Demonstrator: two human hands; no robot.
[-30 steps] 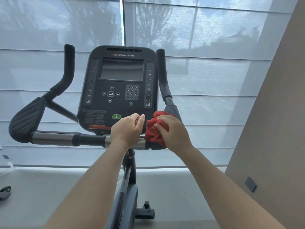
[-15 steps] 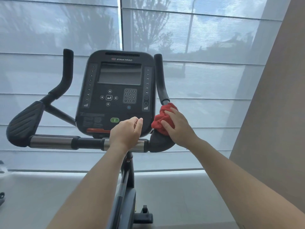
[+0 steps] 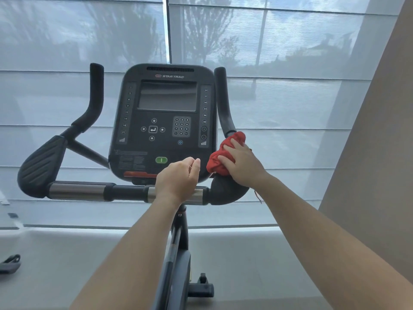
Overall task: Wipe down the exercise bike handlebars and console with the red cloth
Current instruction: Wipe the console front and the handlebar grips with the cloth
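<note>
Pressure matters: my right hand (image 3: 242, 163) grips the bunched red cloth (image 3: 220, 157) against the bend of the right handlebar (image 3: 223, 104), beside the console (image 3: 165, 142). I'd wrap it round the tube (back side too). My left hand (image 3: 178, 177) hangs loosely curled, empty, by the crossbar (image 3: 125, 192).

One head-worn, wide-angle view looks forward and slightly down, close to the console (image 3: 165, 121) at arm's reach, facing blinds (image 3: 290, 97); floor (image 3: 245, 253) below.

The left forearm (image 3: 134, 253) and right forearm (image 3: 324, 231) are bare; the left hand (image 3: 176, 177) and right hand (image 3: 242, 164) are ungloved.
</note>
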